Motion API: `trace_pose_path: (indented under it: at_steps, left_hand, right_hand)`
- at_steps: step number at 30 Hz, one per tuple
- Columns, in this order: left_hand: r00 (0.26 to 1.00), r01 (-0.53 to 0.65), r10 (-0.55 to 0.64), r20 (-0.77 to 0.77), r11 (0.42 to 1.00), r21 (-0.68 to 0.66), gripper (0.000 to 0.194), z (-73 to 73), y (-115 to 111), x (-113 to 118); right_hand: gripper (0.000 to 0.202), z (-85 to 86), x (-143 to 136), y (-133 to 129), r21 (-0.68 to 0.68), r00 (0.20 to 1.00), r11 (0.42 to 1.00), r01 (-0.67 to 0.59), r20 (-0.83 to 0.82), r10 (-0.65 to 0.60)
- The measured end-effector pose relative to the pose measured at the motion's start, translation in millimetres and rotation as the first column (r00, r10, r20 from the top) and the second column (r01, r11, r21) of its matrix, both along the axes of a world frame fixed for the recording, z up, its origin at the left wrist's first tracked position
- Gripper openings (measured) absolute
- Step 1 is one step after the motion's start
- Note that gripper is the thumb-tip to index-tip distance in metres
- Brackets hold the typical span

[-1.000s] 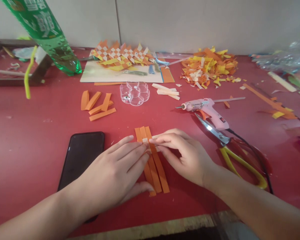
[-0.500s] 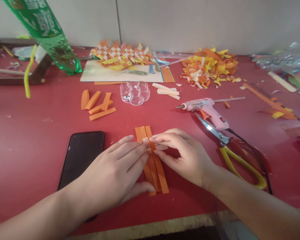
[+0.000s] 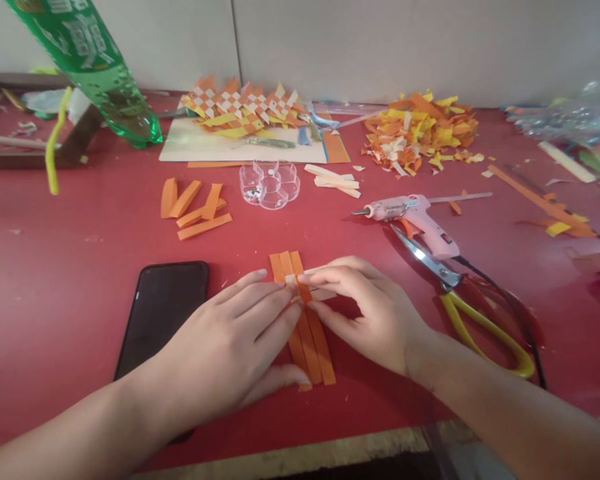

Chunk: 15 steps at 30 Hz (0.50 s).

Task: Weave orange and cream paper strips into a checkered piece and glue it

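Three orange paper strips (image 3: 310, 343) lie side by side on the red table, crossed near their upper part by cream paper strips (image 3: 324, 293). My left hand (image 3: 253, 320) rests on the orange strips from the left. Its fingers are stretched out with the tips at the crossing, and its thumb lies apart near the strips' lower ends. From the right, the thumb and forefinger of my right hand (image 3: 365, 310) close at the rightmost orange strip where the cream strips pass. My fingers partly hide the crossing.
A black phone (image 3: 165, 313) lies left; scissors (image 3: 450, 280) and a pink glue gun (image 3: 410, 217) lie right. Behind are loose orange strips (image 3: 187, 200), a clear bead tray (image 3: 270, 187), cream strips (image 3: 335, 181), woven paper fish (image 3: 240, 110), paper scraps (image 3: 420, 133) and a green bottle (image 3: 95, 73).
The lower ends of the orange strips have drawn slightly closer together, the rightmost one shifting a little left. Both hands stay almost where they were.
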State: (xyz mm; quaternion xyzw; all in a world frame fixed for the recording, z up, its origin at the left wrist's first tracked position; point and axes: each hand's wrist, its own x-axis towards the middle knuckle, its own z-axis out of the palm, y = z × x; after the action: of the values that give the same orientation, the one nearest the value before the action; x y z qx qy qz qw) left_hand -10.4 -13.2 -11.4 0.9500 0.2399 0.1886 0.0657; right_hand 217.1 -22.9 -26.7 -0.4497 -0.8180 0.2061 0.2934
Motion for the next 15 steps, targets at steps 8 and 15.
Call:
trace_pose_path:
  at_steps: [8, 15]
  left_hand:
    - [0.999, -0.002, 0.002, -0.036, 1.0, 0.002, 0.055, 1.1, 0.5, 0.4]
    - [0.995, -0.018, 0.015, -0.1, 1.0, -0.023, 0.06, 0.3, 1.6, 2.7]
  right_hand:
    - [0.03, 0.6, -0.2, -0.8, -0.018, 1.0, 1.0, 0.002, 0.008, -0.002]
    - [0.031, 0.1, -0.5, -1.0, 0.0, 1.0, 1.0, 0.013, 0.013, -0.013]
